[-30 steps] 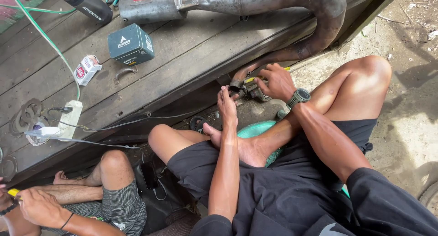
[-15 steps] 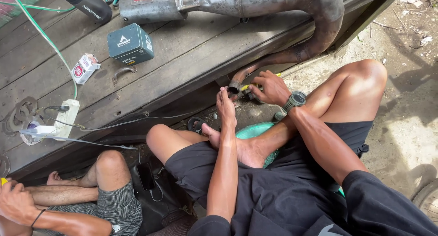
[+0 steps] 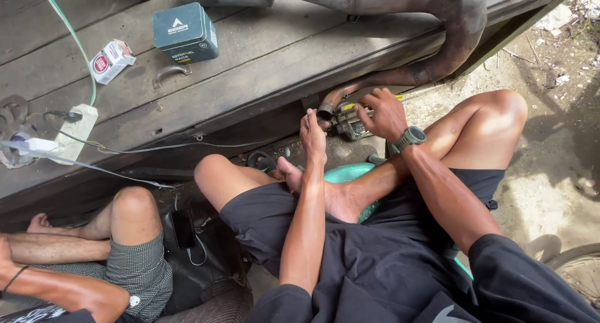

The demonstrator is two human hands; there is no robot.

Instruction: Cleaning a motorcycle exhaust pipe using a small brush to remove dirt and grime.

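Since the earlier frames the right hand (image 3: 384, 114) has settled further over the small metal part (image 3: 350, 122) at the exhaust pipe's (image 3: 437, 54) open lower end, just under the wooden bench's (image 3: 262, 67) front edge. Its fingers curl around the part. The left hand (image 3: 312, 132) pinches the pipe mouth. The part looks not yet seated. Farther back, a green box (image 3: 185, 32) sits on the bench.

Black shorts (image 3: 387, 260), grey checked shorts (image 3: 140, 270), dark teal box (image 3: 185, 30), rusty brown exhaust pipe (image 3: 462, 29).
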